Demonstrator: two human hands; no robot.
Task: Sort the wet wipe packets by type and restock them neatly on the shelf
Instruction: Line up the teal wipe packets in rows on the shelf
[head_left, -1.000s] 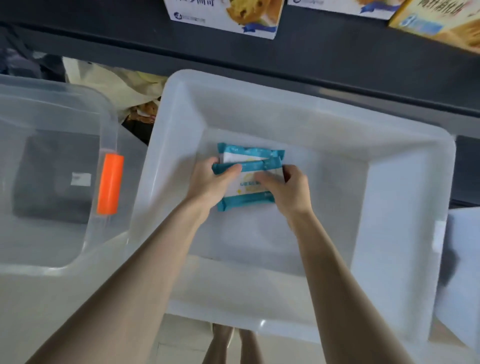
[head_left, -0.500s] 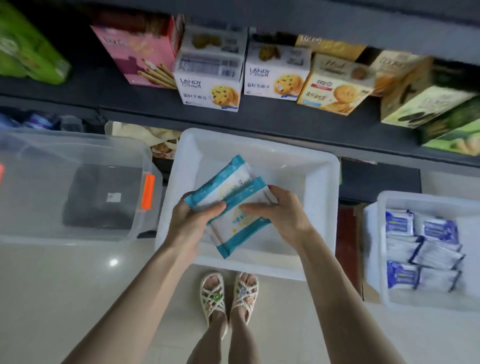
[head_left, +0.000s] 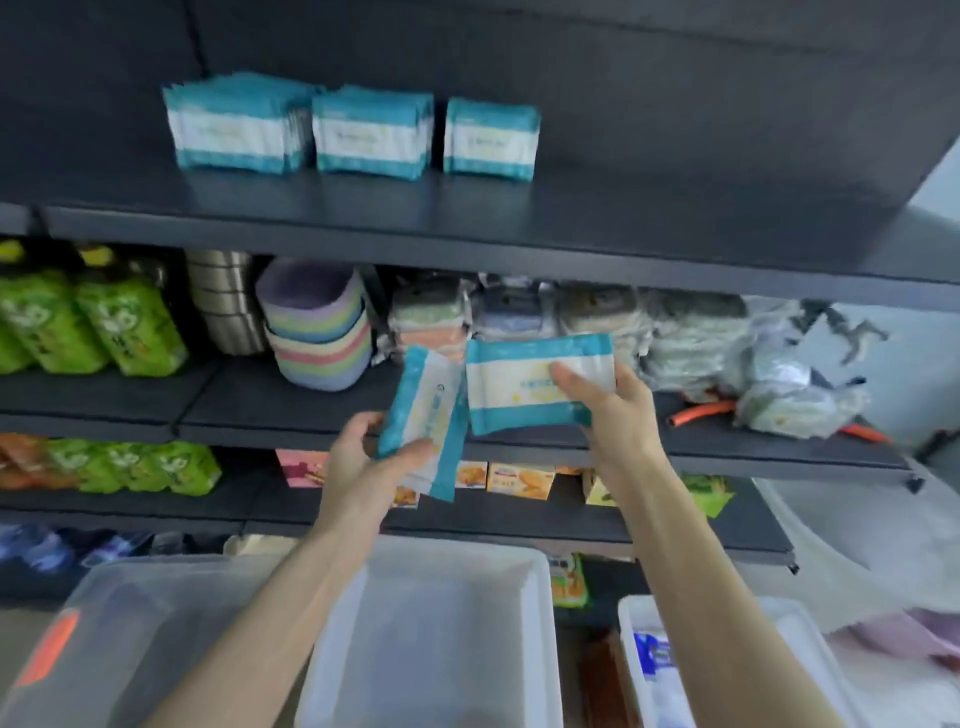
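While both hands are up before the middle shelf (head_left: 260, 410), I see left hand (head_left: 363, 462) gripping a tilted packet (head_left: 423, 415), right hand (head_left: 621, 415) gripping a level packet (head_left: 519, 387) just beside it. Three teal stacks (head_left: 371, 135) stand on the top shelf (head_left: 623, 208), well above both. White bin (head_left: 441, 649) below.

Even, soft daylight from the right; motion blur throughout, wide-angle bending at edges, upper shelving dim.
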